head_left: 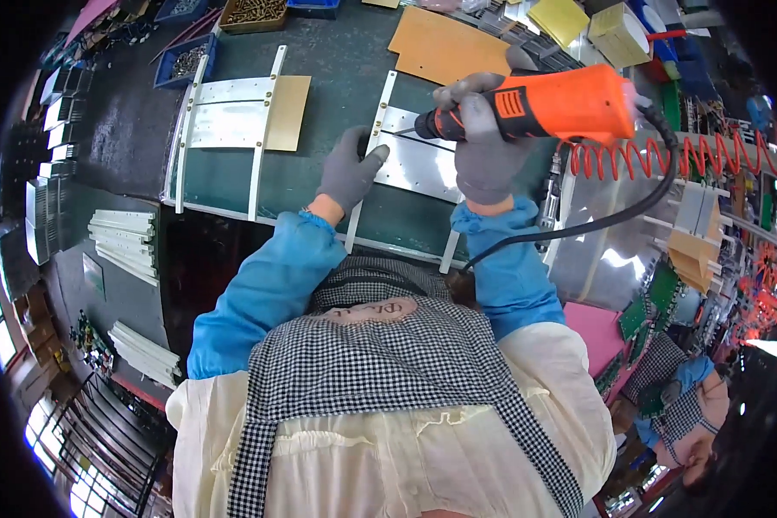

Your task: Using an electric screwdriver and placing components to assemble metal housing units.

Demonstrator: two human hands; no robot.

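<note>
My right hand [490, 142], in a grey glove, is wrapped round an orange and black electric screwdriver [561, 102]. The tool lies sideways, and its thin bit points left to the screws on a white rail [383, 108]. My left hand [350, 168], also gloved in grey, grips that rail just below the bit, with the thumb across it. Beside the rail, silver metal plates [414, 164] reach right, partly under my right hand and the tool. Whether the bit sits in a screw head is too small to tell.
A similar frame of white rails with silver plates [229, 125] lies to the left, a tan board [288, 112] beside it. Blue bins [186, 62] and a tray of screws [253, 12] stand at the back. A black cable [596, 226] and red coiled hose [647, 162] run right. Another person [682, 406] works at lower right.
</note>
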